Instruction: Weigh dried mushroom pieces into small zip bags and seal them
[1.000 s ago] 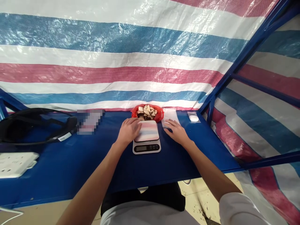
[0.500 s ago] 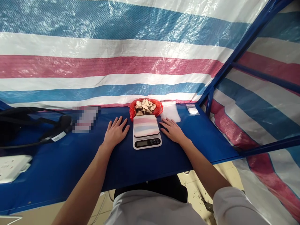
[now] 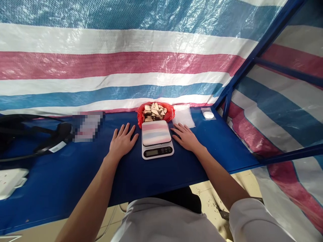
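Observation:
My left hand lies flat on the blue table, fingers spread, a short way left of a white digital kitchen scale. On the scale's other side, my right hand rests flat with its fingers apart, fingertips by a stack of clear plastic bags. Neither hand holds anything. The scale's shiny plate reflects the striped sheet, and its display looks blank. Directly behind it sits an open red plastic bag full of sliced, dark-skinned pieces that look like dried mushrooms.
A small clear packet with a white round item lies at the back right. On the left are a black strapped headset, a blurred-out flat item and a white power strip. A striped sheet hangs behind the blue table.
The camera view has shifted slightly, so the table things appear a little higher and further left. Both hands stay flat beside the scale.

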Demonstrator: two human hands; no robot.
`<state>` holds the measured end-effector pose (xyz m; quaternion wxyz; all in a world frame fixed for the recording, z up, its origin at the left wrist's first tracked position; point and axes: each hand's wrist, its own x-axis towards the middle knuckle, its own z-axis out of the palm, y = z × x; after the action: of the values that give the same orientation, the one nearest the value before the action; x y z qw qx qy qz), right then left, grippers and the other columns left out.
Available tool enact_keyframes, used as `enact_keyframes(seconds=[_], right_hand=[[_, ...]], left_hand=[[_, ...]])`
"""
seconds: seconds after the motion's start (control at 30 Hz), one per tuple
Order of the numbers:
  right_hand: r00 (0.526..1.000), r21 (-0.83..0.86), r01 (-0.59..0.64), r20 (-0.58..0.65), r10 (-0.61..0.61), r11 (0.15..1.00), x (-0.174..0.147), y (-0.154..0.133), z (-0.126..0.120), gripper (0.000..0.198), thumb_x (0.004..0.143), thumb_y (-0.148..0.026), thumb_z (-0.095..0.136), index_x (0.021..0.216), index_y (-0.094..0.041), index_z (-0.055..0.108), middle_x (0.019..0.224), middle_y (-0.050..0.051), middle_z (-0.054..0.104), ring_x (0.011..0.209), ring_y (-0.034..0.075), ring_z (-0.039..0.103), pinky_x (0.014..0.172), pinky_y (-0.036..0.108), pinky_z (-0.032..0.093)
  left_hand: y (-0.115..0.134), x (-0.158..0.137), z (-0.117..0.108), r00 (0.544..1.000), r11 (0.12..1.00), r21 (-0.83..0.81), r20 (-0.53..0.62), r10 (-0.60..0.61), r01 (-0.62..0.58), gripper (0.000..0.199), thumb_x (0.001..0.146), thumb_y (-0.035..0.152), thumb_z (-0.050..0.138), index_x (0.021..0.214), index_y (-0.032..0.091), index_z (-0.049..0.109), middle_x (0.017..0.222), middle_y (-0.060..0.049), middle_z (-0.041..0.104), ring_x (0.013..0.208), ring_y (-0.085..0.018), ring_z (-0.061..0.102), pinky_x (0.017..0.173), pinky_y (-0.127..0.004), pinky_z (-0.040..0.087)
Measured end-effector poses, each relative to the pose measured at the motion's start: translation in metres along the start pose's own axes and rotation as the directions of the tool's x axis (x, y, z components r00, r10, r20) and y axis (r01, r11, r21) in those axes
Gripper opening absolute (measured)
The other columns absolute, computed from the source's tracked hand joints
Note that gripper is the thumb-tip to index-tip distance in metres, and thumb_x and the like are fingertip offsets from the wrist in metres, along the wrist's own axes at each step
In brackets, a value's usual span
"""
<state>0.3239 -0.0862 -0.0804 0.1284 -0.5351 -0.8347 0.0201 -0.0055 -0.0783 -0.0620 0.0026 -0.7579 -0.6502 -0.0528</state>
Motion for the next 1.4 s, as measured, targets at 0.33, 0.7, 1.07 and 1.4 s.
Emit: enact_keyframes(seconds=[0.33, 0.7, 1.07, 1.4], right_hand=[[1.000, 0.013, 0.003, -0.011, -0.003, 1.000, 0.000, 0.000, 0.000, 0.048, 0.105, -0.042, 0.037, 0.145, -0.023, 0.056, 0.160, 0.006, 0.043, 0.152, 0.029, 0.034, 0.126, 0.050, 0.026], [0.996, 0.089, 0.009, -0.091, -0.001, 0.996, -0.001, 0.000, 0.000, 0.042, 0.102, -0.038, 0.047, 0.140, -0.026, 0.060, 0.155, 0.005, 0.050, 0.148, 0.029, 0.040, 0.124, 0.051, 0.032], [0.930, 0.318, -0.137, -0.284, 0.232, 0.938, 0.031, 0.024, -0.018, 0.035, 0.099, -0.039, 0.051, 0.128, -0.030, 0.068, 0.143, 0.002, 0.062, 0.128, 0.024, 0.062, 0.107, 0.039, 0.054], [0.938, 0.148, -0.151, -0.290, 0.189, 0.977, 0.075, 0.047, 0.009, 0.039, 0.098, -0.039, 0.052, 0.133, -0.026, 0.066, 0.146, 0.007, 0.059, 0.136, 0.028, 0.055, 0.113, 0.046, 0.048]], left_hand=[[0.000, 0.001, 0.000, 1.000, 1.000, 0.011, 0.012, -0.001, 0.001, 0.061, 0.102, 0.046, 0.032, 0.157, 0.020, 0.039, 0.165, -0.011, 0.031, 0.154, -0.034, 0.027, 0.124, -0.055, 0.021], [-0.004, 0.003, 0.004, 0.995, 0.998, -0.060, -0.095, -0.028, 0.022, 0.057, 0.101, 0.046, 0.034, 0.150, 0.020, 0.051, 0.160, -0.012, 0.042, 0.151, -0.033, 0.034, 0.123, -0.056, 0.024], [-0.014, 0.048, -0.009, 0.971, 0.985, -0.133, -0.197, -0.134, 0.109, 0.057, 0.100, 0.043, 0.034, 0.144, 0.015, 0.057, 0.154, -0.015, 0.050, 0.146, -0.034, 0.042, 0.121, -0.056, 0.028], [-0.026, 0.065, 0.015, 0.984, 0.994, -0.036, -0.143, -0.108, 0.104, 0.056, 0.101, 0.048, 0.035, 0.148, 0.023, 0.054, 0.159, -0.012, 0.044, 0.149, -0.034, 0.037, 0.121, -0.059, 0.026]])
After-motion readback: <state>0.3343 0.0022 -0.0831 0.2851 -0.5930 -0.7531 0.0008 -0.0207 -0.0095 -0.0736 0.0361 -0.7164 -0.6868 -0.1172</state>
